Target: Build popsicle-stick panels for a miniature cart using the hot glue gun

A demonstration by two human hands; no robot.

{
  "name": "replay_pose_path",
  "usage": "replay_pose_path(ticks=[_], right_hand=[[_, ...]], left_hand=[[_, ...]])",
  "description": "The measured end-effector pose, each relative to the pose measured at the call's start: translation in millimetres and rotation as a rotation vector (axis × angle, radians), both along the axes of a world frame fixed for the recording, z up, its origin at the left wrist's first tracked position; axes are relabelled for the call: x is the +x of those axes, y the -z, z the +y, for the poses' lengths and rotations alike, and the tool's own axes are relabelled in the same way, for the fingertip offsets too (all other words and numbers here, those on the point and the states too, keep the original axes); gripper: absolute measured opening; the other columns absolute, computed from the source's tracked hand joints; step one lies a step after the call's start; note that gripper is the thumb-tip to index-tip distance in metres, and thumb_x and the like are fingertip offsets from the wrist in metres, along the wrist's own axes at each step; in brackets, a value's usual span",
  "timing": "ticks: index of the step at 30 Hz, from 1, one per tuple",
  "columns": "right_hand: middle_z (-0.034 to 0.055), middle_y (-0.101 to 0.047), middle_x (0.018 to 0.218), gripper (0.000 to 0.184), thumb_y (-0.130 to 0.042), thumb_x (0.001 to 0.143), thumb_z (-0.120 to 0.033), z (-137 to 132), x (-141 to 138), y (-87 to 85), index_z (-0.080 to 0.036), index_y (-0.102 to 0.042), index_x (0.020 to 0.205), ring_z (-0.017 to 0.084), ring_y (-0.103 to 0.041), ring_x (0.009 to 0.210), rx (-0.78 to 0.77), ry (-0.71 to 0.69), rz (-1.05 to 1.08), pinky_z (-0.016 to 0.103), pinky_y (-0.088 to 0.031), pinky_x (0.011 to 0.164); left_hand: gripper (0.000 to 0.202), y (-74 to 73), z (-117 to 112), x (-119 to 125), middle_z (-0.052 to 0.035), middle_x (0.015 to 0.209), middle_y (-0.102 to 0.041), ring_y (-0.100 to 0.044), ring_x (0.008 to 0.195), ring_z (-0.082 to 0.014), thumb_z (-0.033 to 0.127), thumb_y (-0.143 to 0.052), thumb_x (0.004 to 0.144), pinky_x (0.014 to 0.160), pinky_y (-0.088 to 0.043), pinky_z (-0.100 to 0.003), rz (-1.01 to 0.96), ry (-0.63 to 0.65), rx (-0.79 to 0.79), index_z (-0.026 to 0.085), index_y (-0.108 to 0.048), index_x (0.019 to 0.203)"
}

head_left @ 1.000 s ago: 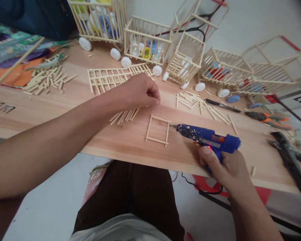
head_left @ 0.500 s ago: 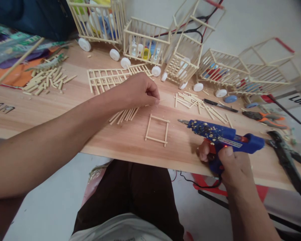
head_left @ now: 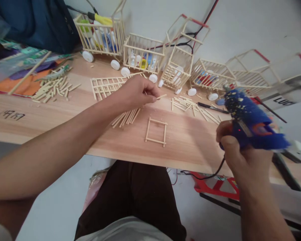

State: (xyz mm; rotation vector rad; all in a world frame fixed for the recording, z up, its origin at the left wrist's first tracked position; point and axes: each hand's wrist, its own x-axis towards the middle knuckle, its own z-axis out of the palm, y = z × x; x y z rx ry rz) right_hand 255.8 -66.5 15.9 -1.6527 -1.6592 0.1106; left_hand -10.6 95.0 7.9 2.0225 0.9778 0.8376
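Note:
My left hand (head_left: 140, 90) pinches a short wooden stick (head_left: 162, 97) between thumb and fingers, just above the table. Below its wrist lies a row of loose wooden sticks (head_left: 126, 117), partly covered by my arm. A small square stick frame (head_left: 148, 131) lies flat in front of me. On the right, my right hand (head_left: 241, 150) is wrapped round the handle of a blue glue gun (head_left: 251, 117), raised off the table with its nozzle tipped up. Glue and wood bits crust its front, and a red light glows on it.
Stick carts with white wheels (head_left: 144, 53) line the wall. A ladder-like stick panel (head_left: 107, 86), a heap of short stick pieces (head_left: 53, 88), scattered sticks (head_left: 188, 103) and a black pen (head_left: 212, 107) lie on the table (head_left: 115, 147). The gun's cord (head_left: 211, 175) hangs over the front edge.
My right hand has lifted the glue gun up and to the right, tilting its nozzle upward. My left hand has stayed nearly in place, and the pinched stick now shows more plainly.

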Motion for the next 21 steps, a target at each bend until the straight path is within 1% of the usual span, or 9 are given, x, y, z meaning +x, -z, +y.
replay_pose_path(ticks=[2,3,5,7,10,13,16,19,21], right_hand=[[0.0072,-0.061,0.090,0.039,-0.065,0.076,-0.049,1.7,18.0,1.9,-0.023,-0.057,0.104,0.024,-0.058,0.073,0.000,0.161,-0.269,0.037,-0.043,0.064],[0.0086,-0.061,0.093,0.043,-0.064,0.074,-0.049,3.2,28.1,3.6,-0.022,-0.056,0.108,0.025,-0.058,0.076,-0.008,0.205,-0.371,0.037,-0.043,0.064],[0.0118,-0.060,0.097,0.043,-0.060,0.075,-0.050,5.8,49.0,7.9,-0.022,-0.056,0.108,0.028,-0.058,0.083,-0.027,0.233,-0.523,0.038,-0.043,0.065],[0.0141,-0.060,0.097,0.040,-0.056,0.079,-0.050,6.4,69.3,13.3,-0.021,-0.056,0.107,0.030,-0.057,0.086,-0.085,0.304,-0.606,0.039,-0.042,0.064],[0.0167,-0.061,0.101,0.037,-0.059,0.081,-0.049,2.7,97.6,22.8,-0.022,-0.058,0.107,0.031,-0.058,0.087,-0.249,0.416,-0.664,0.039,-0.041,0.064],[0.0192,-0.062,0.106,0.037,-0.060,0.083,-0.051,-3.1,124.5,32.0,-0.023,-0.060,0.107,0.030,-0.060,0.087,-0.386,0.412,-0.643,0.040,-0.042,0.066],[0.0191,-0.065,0.110,0.035,-0.065,0.081,-0.050,-6.8,147.8,35.5,-0.024,-0.063,0.104,0.030,-0.063,0.094,-0.384,0.324,-0.585,0.040,-0.044,0.072],[0.0173,-0.070,0.105,0.036,-0.078,0.068,-0.048,-8.8,151.5,25.1,-0.025,-0.068,0.094,0.031,-0.063,0.102,-0.285,0.231,-0.535,0.040,-0.046,0.076],[0.0166,-0.071,0.104,0.034,-0.079,0.068,-0.046,-9.5,133.0,10.6,-0.025,-0.070,0.092,0.031,-0.064,0.101,-0.128,0.244,-0.533,0.040,-0.046,0.072]], left_hand=[[0.011,-0.4,0.4,-0.2,0.0018,0.063,-0.062,-0.053,0.061,-0.0104,0.015,-0.068,0.071,0.061,-0.040,-0.024,-0.038,-0.001,0.004,0.012,-0.073,0.079],[0.011,-0.8,0.5,-0.2,0.0018,0.064,-0.063,-0.054,0.062,-0.0105,0.015,-0.068,0.071,0.061,-0.041,-0.024,-0.058,-0.003,0.009,0.013,-0.073,0.080],[0.010,-2.1,0.5,0.1,0.0021,0.065,-0.063,-0.054,0.062,-0.0104,0.014,-0.069,0.071,0.062,-0.041,-0.025,-0.089,-0.002,0.020,0.013,-0.073,0.081],[0.009,-3.9,-0.3,1.1,0.0021,0.066,-0.063,-0.055,0.061,-0.0102,0.013,-0.068,0.072,0.061,-0.042,-0.025,-0.116,0.007,0.030,0.014,-0.072,0.080],[0.006,-8.3,-4.6,3.2,0.0016,0.066,-0.063,-0.054,0.061,-0.0100,0.013,-0.069,0.071,0.060,-0.041,-0.024,-0.135,0.037,0.052,0.014,-0.070,0.077],[0.002,-15.3,-15.3,3.3,0.0010,0.064,-0.062,-0.054,0.060,-0.0094,0.013,-0.069,0.072,0.059,-0.041,-0.024,-0.107,0.064,0.090,0.014,-0.067,0.072],[0.002,-22.6,-31.7,-0.9,0.0008,0.067,-0.064,-0.053,0.060,-0.0091,0.015,-0.068,0.074,0.060,-0.041,-0.023,-0.031,0.053,0.160,0.015,-0.067,0.072],[0.005,-25.1,-48.4,-7.1,0.0015,0.069,-0.066,-0.053,0.062,-0.0089,0.014,-0.064,0.077,0.062,-0.040,-0.023,0.062,0.019,0.236,0.016,-0.067,0.074],[0.006,-22.8,-56.7,-9.7,0.0021,0.070,-0.065,-0.052,0.062,-0.0089,0.013,-0.063,0.079,0.062,-0.038,-0.023,0.107,0.001,0.262,0.016,-0.067,0.075]])
